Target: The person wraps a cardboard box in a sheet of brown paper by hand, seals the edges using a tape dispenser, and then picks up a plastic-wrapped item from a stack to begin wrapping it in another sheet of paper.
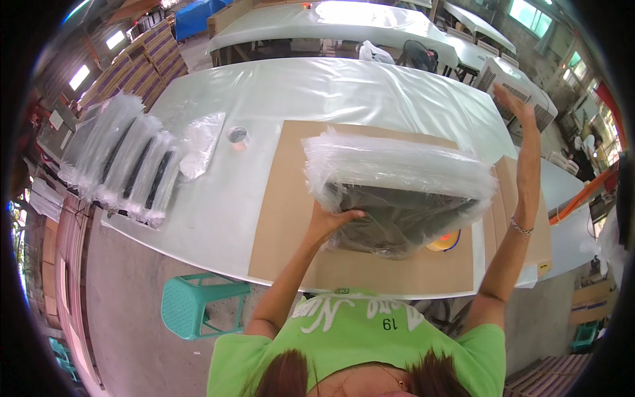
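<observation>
My left hand (pixel 335 222) grips the near left corner of a plastic-wrapped dark panel (pixel 403 208), its thumb lying over the front face. Clear film covers the panel, and thick whitish plastic padding runs along its upper edge. It is tilted above a flat brown cardboard sheet (pixel 284 258). Raised at the far right, my right hand (pixel 516 106) has its fingers stretched out and holds nothing. From behind the panel's lower right edge shows part of a round yellow-orange object (pixel 443 241), perhaps a tape roll. The fingers of my left hand behind the panel are hidden.
Several similar wrapped panels (pixel 126 162) stand in a row at the table's left. A tape roll (pixel 238 137) and a clear plastic piece (pixel 202 145) lie beside them. A cardboard box (pixel 522 212) is at right, a green stool (pixel 198 304) at the near left.
</observation>
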### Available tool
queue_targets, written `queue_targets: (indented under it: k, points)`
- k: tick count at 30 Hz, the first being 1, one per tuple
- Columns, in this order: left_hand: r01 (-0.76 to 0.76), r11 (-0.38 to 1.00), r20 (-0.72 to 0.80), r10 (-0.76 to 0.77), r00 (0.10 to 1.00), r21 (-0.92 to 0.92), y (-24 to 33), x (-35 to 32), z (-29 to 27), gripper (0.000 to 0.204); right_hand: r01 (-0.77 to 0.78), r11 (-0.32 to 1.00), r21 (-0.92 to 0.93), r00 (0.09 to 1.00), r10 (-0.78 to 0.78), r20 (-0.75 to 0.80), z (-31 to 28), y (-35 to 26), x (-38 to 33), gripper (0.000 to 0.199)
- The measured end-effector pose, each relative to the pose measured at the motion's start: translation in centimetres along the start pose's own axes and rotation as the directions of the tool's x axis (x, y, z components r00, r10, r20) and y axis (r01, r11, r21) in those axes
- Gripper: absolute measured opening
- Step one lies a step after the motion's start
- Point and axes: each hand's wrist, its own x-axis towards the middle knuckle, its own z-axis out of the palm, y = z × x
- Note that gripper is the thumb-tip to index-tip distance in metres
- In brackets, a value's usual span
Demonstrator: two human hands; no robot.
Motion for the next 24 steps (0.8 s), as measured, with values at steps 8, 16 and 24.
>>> queue_targets:
  k: [8, 16, 24]
  points:
    - [0.027, 0.992, -0.005, -0.026, 1.000, 0.125, 1.7, -0.8, -0.6, 0.099, 0.507, 0.633, -0.586, 0.715, 0.071, 0.696, 8.3, 0.4, 0.4, 0.038]
    - [-0.210, 0.977, 0.059, 0.209, 0.976, 0.021, 1.3, -0.2, -0.3, 0.117, 0.432, 0.803, -0.410, 0.675, 0.013, 0.737, 13.8, -3.0, -0.8, 0.054]
    - [-0.463, 0.865, -0.004, 0.471, 0.882, -0.194, -1.5, 1.6, 0.4, 0.106, 0.526, 0.844, -0.100, 0.472, -0.192, 0.861, 17.0, 3.1, 2.4, 0.061]
